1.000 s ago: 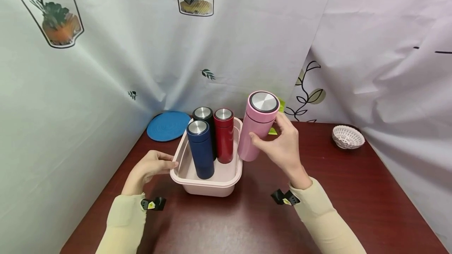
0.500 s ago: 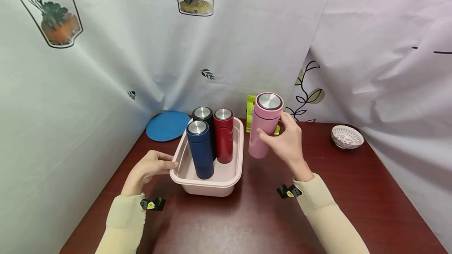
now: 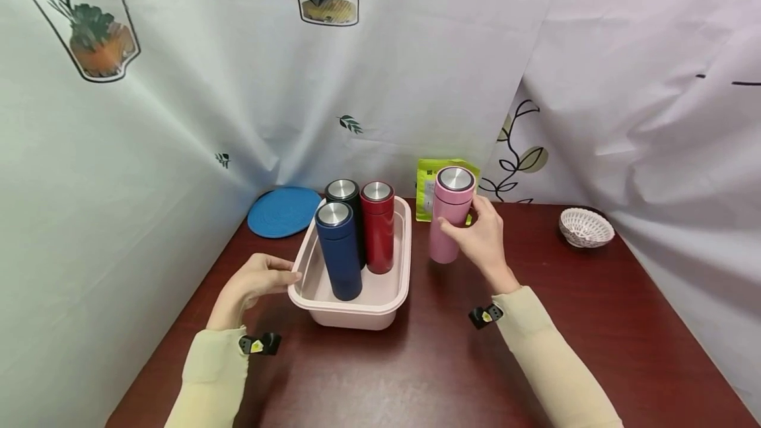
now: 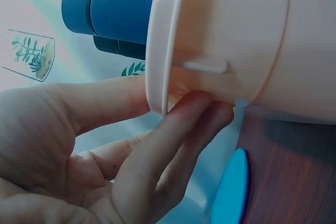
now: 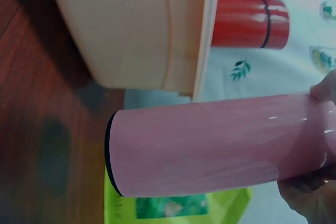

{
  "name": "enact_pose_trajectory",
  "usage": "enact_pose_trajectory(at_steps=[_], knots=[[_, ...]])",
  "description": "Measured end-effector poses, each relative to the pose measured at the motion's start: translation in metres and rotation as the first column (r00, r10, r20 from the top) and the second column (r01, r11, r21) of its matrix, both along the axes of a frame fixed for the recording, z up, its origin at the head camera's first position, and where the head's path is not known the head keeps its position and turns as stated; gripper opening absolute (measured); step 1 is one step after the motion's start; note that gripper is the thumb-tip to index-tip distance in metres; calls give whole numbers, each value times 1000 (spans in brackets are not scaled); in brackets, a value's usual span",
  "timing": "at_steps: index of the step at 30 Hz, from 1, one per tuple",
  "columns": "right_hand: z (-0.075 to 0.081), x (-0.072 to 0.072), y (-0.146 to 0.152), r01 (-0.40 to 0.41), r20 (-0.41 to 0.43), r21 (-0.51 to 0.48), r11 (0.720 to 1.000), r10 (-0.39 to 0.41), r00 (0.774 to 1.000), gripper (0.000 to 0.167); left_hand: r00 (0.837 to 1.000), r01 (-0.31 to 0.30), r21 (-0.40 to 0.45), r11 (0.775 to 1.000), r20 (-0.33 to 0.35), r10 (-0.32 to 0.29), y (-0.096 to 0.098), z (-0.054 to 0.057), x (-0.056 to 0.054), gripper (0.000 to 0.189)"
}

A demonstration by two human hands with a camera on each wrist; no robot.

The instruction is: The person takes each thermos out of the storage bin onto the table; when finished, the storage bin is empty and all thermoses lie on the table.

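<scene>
A pink thermos (image 3: 450,216) with a silver lid is gripped by my right hand (image 3: 479,233), thumb on the near side. In the right wrist view its dark-edged base (image 5: 111,153) shows, with a gap between it and the tabletop. My left hand (image 3: 252,283) pinches the left rim of a pale pink plastic basin (image 3: 357,319); in the left wrist view the thumb (image 4: 113,103) lies on the rim's inner side and the fingers (image 4: 173,145) beneath it outside. Inside the basin stand a blue thermos (image 3: 341,256), a red thermos (image 3: 378,230) and a black thermos (image 3: 351,191), partly hidden.
A green-yellow pouch (image 3: 425,190) leans at the back wall behind the pink thermos. A blue round disc (image 3: 284,212) lies at the back left, and a small white woven basket (image 3: 585,233) stands at the back right. Patterned cloth (image 3: 380,84) hangs around the dark red table (image 3: 565,322).
My right hand has carried the pink thermos from the basin's right edge rightward and then lower, uncovering more of the pouch. My left hand keeps its place on the rim.
</scene>
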State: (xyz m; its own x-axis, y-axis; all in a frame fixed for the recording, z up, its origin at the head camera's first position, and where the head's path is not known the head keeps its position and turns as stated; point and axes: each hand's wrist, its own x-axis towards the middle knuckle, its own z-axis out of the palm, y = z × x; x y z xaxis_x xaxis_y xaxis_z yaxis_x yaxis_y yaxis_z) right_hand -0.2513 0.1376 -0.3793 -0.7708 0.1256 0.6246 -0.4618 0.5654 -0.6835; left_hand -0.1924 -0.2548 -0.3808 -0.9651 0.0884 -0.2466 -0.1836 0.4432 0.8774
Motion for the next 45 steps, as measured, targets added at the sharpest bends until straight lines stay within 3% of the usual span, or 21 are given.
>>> enact_pose_trajectory(at_steps=[15,28,36,45], knots=[[-26,-31,-5,34,159,-47,998,-26,987,51,1000,-6,7,1000,9,6,-2,-5,0,46],[-43,-49,-5,52,195,-51,997,-41,980,52,999,-31,4,999,27,31,2,-9,-1,46],[-46,-54,3,-7,228,-53,999,19,973,64,1000,-22,15,1000,19,22,2,-7,0,46],[-35,-56,8,-60,288,-11,998,61,956,66,1000,-26,0,1000,16,26,1,-3,-3,46]])
